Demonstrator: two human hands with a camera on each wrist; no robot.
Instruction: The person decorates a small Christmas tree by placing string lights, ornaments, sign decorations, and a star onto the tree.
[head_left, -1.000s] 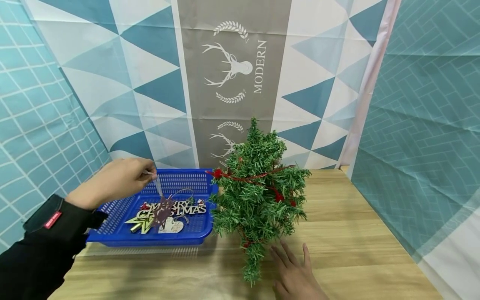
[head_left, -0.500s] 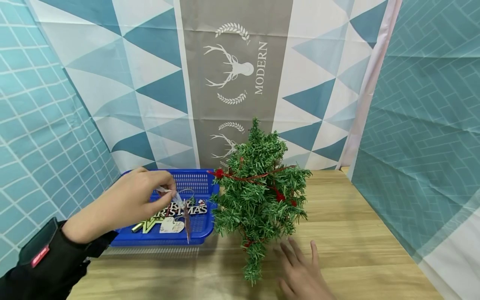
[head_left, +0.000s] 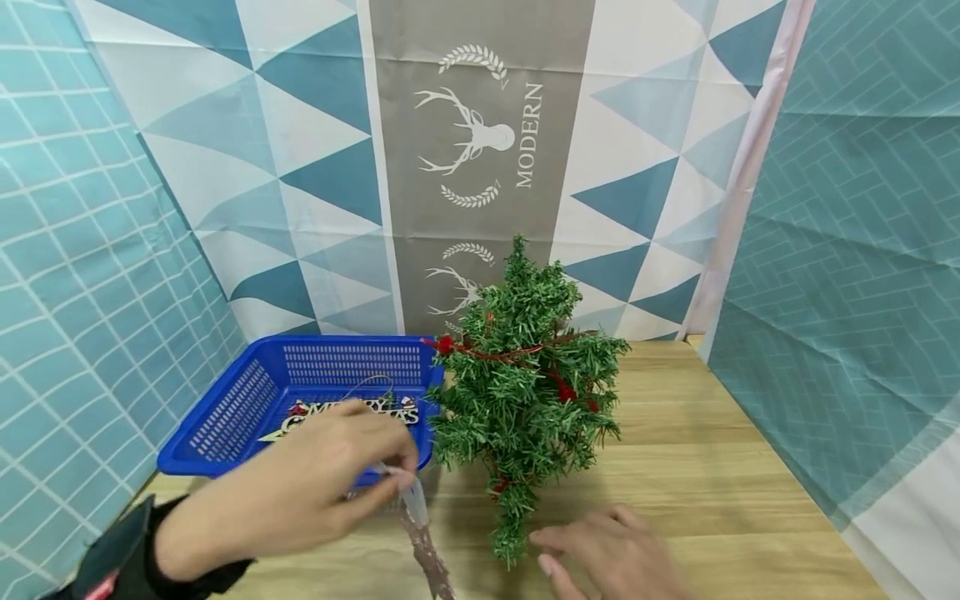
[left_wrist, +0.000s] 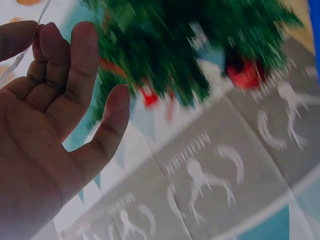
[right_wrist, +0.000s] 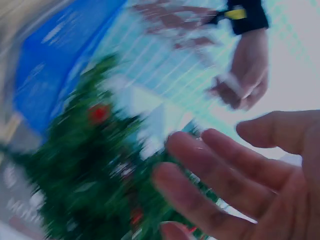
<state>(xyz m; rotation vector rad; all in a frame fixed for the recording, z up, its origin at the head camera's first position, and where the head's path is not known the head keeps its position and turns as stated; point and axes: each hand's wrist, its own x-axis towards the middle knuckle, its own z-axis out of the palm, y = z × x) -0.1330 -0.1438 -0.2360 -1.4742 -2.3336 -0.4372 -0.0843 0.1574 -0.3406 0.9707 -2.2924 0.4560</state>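
Observation:
My left hand (head_left: pixel 307 475), fingers bent, pinches a clear ribbon loop (head_left: pixel 414 498) in front of the blue basket. From that loop hangs a brownish-pink snowflake ornament (head_left: pixel 427 554), turned nearly edge-on in the head view and blurred in the right wrist view. To its right a small green Christmas tree (head_left: pixel 517 400) stands on the table, wound with red garland (head_left: pixel 510 357). My right hand (head_left: pixel 611 554) is low beside the tree's bottom tip, fingers loosely extended, holding nothing. The right wrist view shows those fingers (right_wrist: pixel 215 180) spread before the tree.
The blue basket (head_left: pixel 352 362) stands left of the tree, with a Merry Christmas letter sign (head_left: pixel 408 414) in it, partly behind my left hand. Wooden tabletop (head_left: pixel 697 450) stretches to the right. Patterned curtains (head_left: pixel 637 100) close off the back and sides.
My left hand has lifted the snowflake ornament out over the basket's front edge, moving right and toward me. My right hand has turned its fingers leftward, toward the tree's bottom tip.

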